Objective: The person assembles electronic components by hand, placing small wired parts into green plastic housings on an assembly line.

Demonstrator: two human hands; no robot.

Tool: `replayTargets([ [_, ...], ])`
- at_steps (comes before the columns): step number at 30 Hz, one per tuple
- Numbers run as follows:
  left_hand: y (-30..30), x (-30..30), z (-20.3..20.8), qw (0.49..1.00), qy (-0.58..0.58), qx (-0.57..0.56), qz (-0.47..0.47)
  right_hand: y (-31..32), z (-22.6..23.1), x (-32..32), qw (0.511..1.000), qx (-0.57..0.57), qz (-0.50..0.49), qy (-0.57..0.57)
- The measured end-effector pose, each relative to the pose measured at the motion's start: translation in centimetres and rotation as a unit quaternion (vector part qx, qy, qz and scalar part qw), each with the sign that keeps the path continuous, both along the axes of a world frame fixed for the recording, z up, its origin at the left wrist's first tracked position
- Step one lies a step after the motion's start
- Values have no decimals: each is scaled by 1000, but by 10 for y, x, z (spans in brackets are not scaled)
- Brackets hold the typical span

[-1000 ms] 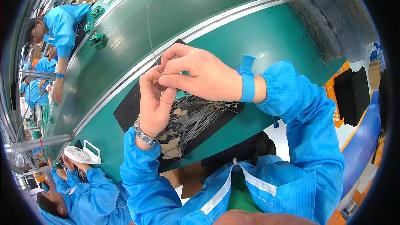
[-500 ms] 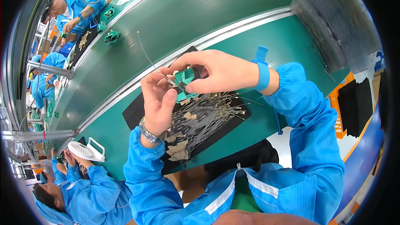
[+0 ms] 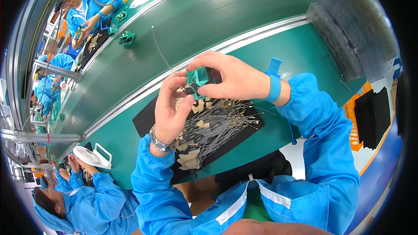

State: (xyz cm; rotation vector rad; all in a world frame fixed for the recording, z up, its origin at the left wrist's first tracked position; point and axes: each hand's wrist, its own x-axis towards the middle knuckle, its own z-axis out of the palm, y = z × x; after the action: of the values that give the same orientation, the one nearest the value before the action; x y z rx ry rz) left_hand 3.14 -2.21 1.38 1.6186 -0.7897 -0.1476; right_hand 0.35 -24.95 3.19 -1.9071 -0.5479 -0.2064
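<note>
My right hand [image 3: 241,78] grips a small green plastic housing [image 3: 201,76] with dark parts on it, thumb below and fingers over the top. Close against its left side, my left hand [image 3: 170,106] has its fingers curled around a thin grey cable [image 3: 161,51], with the thumb held lower. The cable's free end, with a small brass-coloured tip, sticks up over the conveyor. Its other end is hidden by the fingers and the housing. Beneath my hands, a heap of similar grey cables [image 3: 217,130] and beige paper-like pieces [image 3: 189,160] lies on a black mat [image 3: 146,117].
A green conveyor belt [image 3: 183,21] runs beyond a metal rail. Green housings [image 3: 127,38] sit along its far side, near a person in blue [image 3: 93,6]. At left lie a white handheld fan [image 3: 90,156] and another person's sleeve [image 3: 102,191]. An orange crate [image 3: 355,122] stands at right.
My left thumb has lowered away from the fingers, and the green housing has turned slightly in my right hand. The cable's free end has dipped toward my hands. The whole view has shifted a little.
</note>
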Motion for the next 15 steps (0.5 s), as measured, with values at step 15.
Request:
replayTargets([
  [15,3,7,0,999,17,33,37,-4,-11,9,987,63,53,136],
])
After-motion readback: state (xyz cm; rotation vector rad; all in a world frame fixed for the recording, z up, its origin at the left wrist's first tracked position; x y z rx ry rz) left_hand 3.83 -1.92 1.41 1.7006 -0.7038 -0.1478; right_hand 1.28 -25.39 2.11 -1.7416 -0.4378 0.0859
